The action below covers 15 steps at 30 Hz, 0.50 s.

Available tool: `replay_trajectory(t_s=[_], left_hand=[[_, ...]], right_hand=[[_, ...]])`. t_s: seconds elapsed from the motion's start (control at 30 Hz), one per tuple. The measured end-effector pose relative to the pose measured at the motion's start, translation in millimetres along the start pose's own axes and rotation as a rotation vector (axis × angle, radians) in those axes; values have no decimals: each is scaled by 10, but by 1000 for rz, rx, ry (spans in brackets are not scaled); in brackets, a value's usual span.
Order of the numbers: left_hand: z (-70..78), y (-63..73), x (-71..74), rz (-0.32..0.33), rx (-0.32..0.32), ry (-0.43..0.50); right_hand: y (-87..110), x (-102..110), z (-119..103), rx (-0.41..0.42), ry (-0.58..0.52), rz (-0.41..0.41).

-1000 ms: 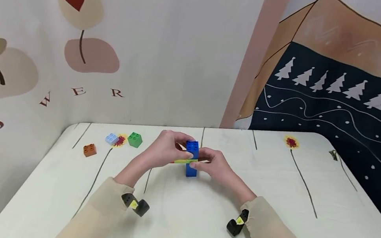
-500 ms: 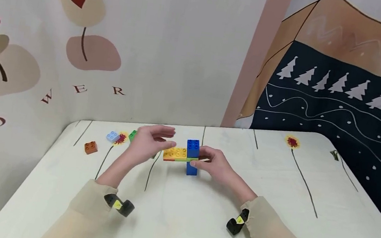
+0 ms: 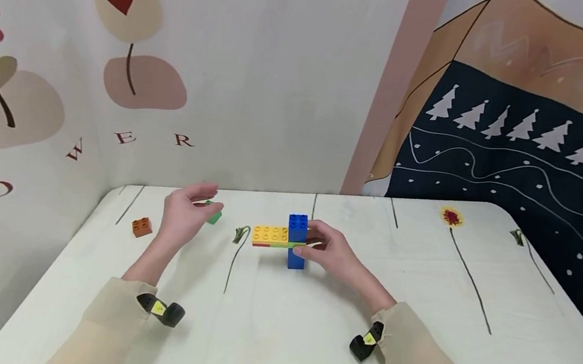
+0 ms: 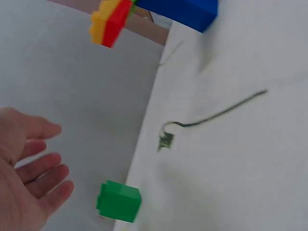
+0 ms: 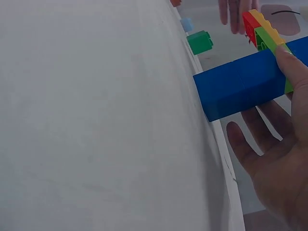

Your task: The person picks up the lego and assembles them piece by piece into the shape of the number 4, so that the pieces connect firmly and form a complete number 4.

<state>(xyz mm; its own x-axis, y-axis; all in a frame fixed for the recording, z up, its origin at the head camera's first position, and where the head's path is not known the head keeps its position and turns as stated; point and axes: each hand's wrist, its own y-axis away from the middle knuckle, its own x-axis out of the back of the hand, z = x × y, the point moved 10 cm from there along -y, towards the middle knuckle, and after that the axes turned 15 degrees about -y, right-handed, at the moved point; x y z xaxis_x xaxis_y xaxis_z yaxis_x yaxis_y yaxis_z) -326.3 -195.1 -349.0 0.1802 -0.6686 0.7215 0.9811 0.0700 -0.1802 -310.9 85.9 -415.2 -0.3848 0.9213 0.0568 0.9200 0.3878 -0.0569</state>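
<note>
My right hand [image 3: 332,252] holds a toy brick build, its thumb on the lime plate [image 5: 271,39]. The build has an upright blue brick column [image 3: 298,226] and a side arm of yellow brick [image 3: 270,234] over red [image 5: 250,28] and lime. My left hand [image 3: 183,217] is in the air at the left, fingers extended and nothing in them. Nearest to it is a green brick [image 4: 119,201], partly covered by the hand in the head view. A light blue brick [image 5: 186,24] shows in the right wrist view and is hidden by the left hand in the head view.
An orange-brown brick [image 3: 141,227] lies at the left of the table [image 3: 263,324]. The white cloth on it carries printed flowers and stems. A printed curtain [image 3: 271,82] hangs behind the back edge.
My left hand has let go of the brick build and moved left toward the loose bricks. The yellow arm has come into sight. My right hand stays on the build.
</note>
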Motion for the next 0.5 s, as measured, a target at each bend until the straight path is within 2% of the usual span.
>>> replay_trajectory(t_s=[0.1, 0.17, 0.37, 0.5], left_hand=[[-154, 2, -4, 41, 56, -23], [-252, -11, -31, 46, 82, -46], [-452, -51, -136, 35, 101, -102], [-536, -76, -193, 45, 132, -71]], right_hand=[[10, -6, -2, 15, -9, -5], [10, -5, 4, 17, -16, -3], [21, -15, 13, 20, -24, -11], [29, -11, -18, 28, -35, -4]])
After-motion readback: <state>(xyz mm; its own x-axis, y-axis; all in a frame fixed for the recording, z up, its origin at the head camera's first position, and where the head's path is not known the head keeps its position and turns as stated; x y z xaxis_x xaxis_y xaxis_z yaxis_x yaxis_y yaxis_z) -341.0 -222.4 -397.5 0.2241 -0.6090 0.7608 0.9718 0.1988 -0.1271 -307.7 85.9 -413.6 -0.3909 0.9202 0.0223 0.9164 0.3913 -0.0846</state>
